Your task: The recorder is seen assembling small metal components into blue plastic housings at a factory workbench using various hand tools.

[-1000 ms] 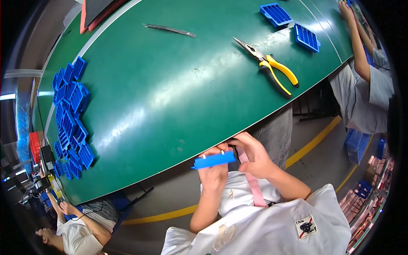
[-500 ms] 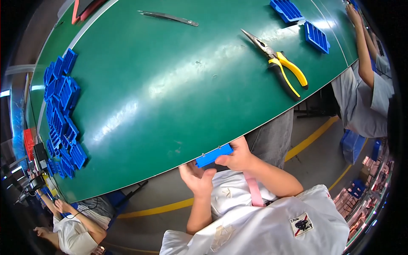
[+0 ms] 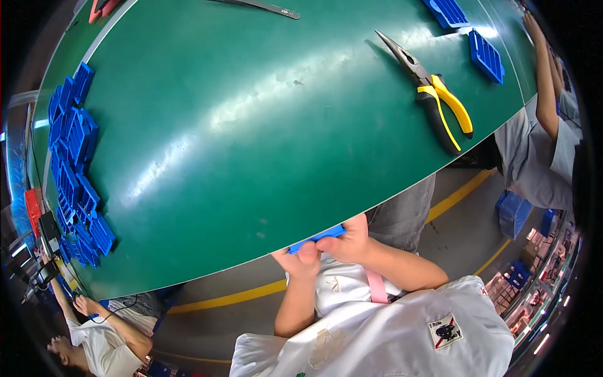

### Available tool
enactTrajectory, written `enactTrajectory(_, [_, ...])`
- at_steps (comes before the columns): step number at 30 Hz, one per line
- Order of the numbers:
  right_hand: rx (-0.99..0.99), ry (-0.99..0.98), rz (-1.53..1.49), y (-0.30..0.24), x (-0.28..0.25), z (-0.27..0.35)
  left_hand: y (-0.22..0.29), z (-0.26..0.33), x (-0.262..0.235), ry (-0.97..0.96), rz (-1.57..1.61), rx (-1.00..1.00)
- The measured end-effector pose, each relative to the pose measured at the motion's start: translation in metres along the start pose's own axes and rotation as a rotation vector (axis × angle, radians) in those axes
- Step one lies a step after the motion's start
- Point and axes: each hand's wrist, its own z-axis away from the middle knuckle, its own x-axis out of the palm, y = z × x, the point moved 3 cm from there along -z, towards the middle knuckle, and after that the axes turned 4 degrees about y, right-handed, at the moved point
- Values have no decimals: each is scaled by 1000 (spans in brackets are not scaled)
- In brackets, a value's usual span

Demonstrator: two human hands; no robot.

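At the table's near edge I hold a blue plastic piece [image 3: 331, 233], a narrow strip of which shows. My left hand [image 3: 303, 261] is closed on its left end, thumb on the near side. Around the right end my right hand [image 3: 352, 244] is wrapped, its thumb pressing close to the left thumb. My fingers behind the piece are mostly hidden. Long-nose pliers [image 3: 432, 94] with yellow and black handles lie on the table, up to the right of my hands. Far off, tweezers [image 3: 267, 7] are partly cut off by the picture's upper edge.
Blue slotted plastic trays [image 3: 78, 138] are heaped along the green table's [image 3: 264, 151] left side. Another blue slotted tray [image 3: 487, 56] lies at the far right, beside one more. Co-workers sit to the left and right. A blue bin [image 3: 515, 215] stands on the floor at right.
The blue piece has tilted, so less of its face shows. My left thumb has come onto it, close to my right thumb. The whole view has shifted slightly.
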Motion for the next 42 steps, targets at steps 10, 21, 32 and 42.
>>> enactTrajectory(10, [163, -228, -220, -32, -5, -1, 23, 7, 5, -248, 77, -166])
enactTrajectory(21, [319, -87, -204, -34, -2, 4, 34, 12, 14, -184, 41, -175])
enactTrajectory(32, [553, 23, -33, -59, 10, 0, 54, 23, 18, 57, -108, -405])
enactTrajectory(42, [386, -217, 202, -64, 2, -8, 72, -4, 2, -386, -270, -162])
